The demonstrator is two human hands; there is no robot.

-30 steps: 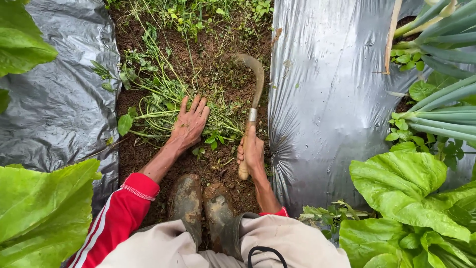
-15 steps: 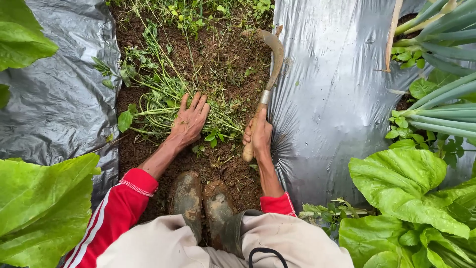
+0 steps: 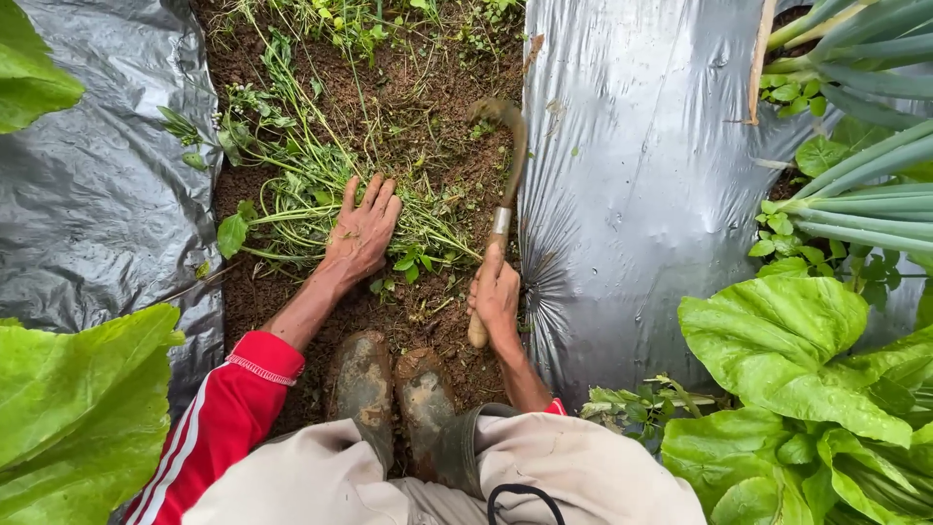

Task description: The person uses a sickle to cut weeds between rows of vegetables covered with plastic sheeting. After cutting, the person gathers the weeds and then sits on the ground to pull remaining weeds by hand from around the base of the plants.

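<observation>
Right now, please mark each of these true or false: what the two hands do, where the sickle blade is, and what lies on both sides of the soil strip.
1. The right hand holds a sickle by its wooden handle. True.
2. The left hand is lifted in the air. False: it lies flat on the cut weeds.
3. The sickle's curved blade rests on the plastic sheet. False: it is over the soil.
4. Grey plastic sheet lies on both sides of the soil strip. True.
5. Two muddy boots show below the hands. True.
</observation>
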